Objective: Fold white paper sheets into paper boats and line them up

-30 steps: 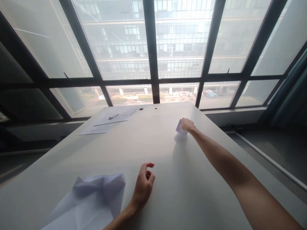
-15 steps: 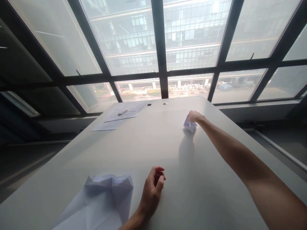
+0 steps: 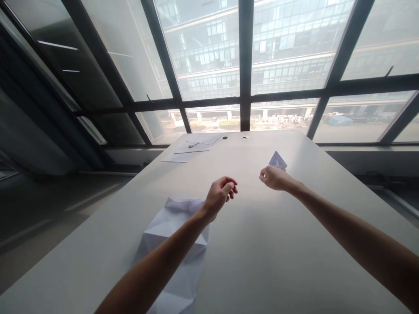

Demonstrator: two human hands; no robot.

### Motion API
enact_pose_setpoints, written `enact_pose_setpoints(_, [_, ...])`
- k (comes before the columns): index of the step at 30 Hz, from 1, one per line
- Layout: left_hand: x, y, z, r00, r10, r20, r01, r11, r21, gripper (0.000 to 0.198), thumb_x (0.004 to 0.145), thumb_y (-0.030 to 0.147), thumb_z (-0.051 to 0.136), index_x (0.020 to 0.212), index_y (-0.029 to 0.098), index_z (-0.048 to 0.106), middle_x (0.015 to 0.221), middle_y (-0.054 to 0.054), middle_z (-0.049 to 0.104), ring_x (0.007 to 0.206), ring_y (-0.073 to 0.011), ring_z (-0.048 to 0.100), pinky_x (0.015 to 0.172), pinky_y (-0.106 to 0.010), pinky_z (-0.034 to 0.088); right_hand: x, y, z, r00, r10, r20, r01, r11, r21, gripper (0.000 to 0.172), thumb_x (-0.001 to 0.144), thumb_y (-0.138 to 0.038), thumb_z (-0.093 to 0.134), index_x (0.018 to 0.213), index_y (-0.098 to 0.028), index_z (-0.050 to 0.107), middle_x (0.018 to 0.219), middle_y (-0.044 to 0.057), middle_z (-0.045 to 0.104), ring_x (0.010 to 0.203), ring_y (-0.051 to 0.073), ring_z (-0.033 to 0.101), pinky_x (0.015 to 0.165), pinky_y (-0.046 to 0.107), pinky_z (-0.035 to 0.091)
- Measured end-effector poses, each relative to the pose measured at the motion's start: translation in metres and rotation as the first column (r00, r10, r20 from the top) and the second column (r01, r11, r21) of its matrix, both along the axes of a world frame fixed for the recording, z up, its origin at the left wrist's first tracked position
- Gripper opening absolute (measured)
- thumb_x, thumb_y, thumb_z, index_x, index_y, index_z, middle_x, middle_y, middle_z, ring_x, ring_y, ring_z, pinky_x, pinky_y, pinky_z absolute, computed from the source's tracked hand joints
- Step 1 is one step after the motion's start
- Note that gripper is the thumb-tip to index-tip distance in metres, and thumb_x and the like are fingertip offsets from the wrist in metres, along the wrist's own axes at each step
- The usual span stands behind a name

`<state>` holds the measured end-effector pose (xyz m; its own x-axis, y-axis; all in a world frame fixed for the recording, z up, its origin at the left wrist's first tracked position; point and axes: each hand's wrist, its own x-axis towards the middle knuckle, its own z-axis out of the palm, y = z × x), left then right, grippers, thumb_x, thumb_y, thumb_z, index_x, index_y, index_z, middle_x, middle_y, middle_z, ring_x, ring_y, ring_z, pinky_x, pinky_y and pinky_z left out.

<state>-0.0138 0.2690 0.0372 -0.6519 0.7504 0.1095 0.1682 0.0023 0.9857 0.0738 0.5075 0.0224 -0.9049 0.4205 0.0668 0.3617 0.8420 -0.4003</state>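
Observation:
A small folded paper boat [image 3: 276, 159] stands on the right side of the white table, its pointed peak up. My right hand [image 3: 276, 178] is just in front of it and hides its lower part. The fingers of that hand are curled in, with nothing visible in them. To the left, my left hand [image 3: 221, 195] hovers over the table, loosely bent with fingertips apart and holding nothing. Under the left wrist and forearm lies a large creased sheet of white paper [image 3: 188, 253], partly covered by the arm.
Flat white sheets [image 3: 178, 156] lie at the table's far left, with a small whitish object [image 3: 194, 145] on top. Two round cable holes sit near the back edge of the table [image 3: 248, 261]. Large dark-framed windows [image 3: 245, 65] rise behind it.
My right hand has let go of the paper boat and drawn back toward me. My left hand has lifted and moved forward. The view has turned slightly left.

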Motion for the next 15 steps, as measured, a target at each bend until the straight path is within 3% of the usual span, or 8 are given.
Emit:
enact_pose_setpoints(3, [-0.020,-0.030,0.012,0.964,-0.125,-0.233,0.096,0.986,-0.133,0.018,0.080,0.027,0.063,0.094,0.017,0.064,0.081,-0.002,0.068,0.067,-0.0135,0.061,0.058,-0.022,0.046,0.009,-0.036,-0.009,0.985,0.171,0.035,-0.170,0.985,-0.037,0.018,0.086,-0.029,0.059,0.082,-0.017,0.072,0.079,0.007,0.069,0.062,0.015,0.057,0.055,0.026,0.033])
enact_pose_setpoints(5, [-0.033,-0.059,0.006,0.902,-0.217,-0.373,0.113,0.953,-0.281,0.018,0.081,0.028,0.065,0.094,0.017,0.068,0.086,-0.005,0.071,0.074,-0.0167,0.065,0.066,-0.026,0.051,0.015,-0.055,-0.011,0.971,0.238,0.021,-0.236,0.969,-0.071,0.019,0.086,-0.030,0.058,0.081,-0.018,0.072,0.075,0.005,0.068,0.060,0.014,0.054,0.054,0.026,0.032])
enact_pose_setpoints(7, [-0.044,-0.089,-0.009,0.842,-0.198,-0.502,0.013,0.937,-0.349,0.014,0.084,0.027,0.063,0.093,0.019,0.070,0.089,-0.004,0.072,0.078,-0.0184,0.066,0.069,-0.028,0.052,0.018,-0.073,-0.013,0.959,0.283,0.020,-0.280,0.955,-0.102,0.024,0.086,-0.031,0.058,0.070,-0.018,0.068,0.064,0.002,0.063,0.053,0.013,0.048,0.051,0.026,0.029])
enact_pose_setpoints(11, [-0.059,-0.136,-0.046,0.741,-0.083,-0.666,-0.126,0.958,-0.259,0.016,0.083,0.018,0.064,0.097,0.020,0.069,0.097,-0.004,0.071,0.092,-0.0198,0.067,0.082,-0.031,0.053,0.006,-0.113,-0.027,0.959,0.275,-0.066,-0.280,0.894,-0.348,0.026,0.085,-0.028,0.060,0.061,-0.017,0.061,0.057,0.000,0.059,0.050,0.011,0.047,0.050,0.025,0.030])
enact_pose_setpoints(13, [-0.063,-0.146,-0.059,0.711,-0.031,-0.703,-0.156,0.967,-0.200,0.014,0.081,0.016,0.066,0.094,0.020,0.068,0.096,-0.003,0.071,0.093,-0.0201,0.066,0.084,-0.032,0.053,-0.009,-0.139,-0.041,0.982,0.133,-0.132,-0.184,0.822,-0.540,0.024,0.083,-0.025,0.062,0.061,-0.016,0.061,0.056,0.002,0.060,0.052,0.012,0.051,0.051,0.023,0.034])
enact_pose_setpoints(15, [-0.064,-0.150,-0.066,0.677,0.014,-0.736,-0.183,0.972,-0.150,0.012,0.082,0.016,0.066,0.093,0.020,0.067,0.093,-0.003,0.070,0.091,-0.0199,0.066,0.084,-0.033,0.053,-0.025,-0.165,-0.056,0.988,0.089,-0.126,-0.147,0.792,-0.593,0.028,0.085,-0.027,0.062,0.060,-0.016,0.058,0.051,0.002,0.057,0.047,0.011,0.051,0.049,0.023,0.036])
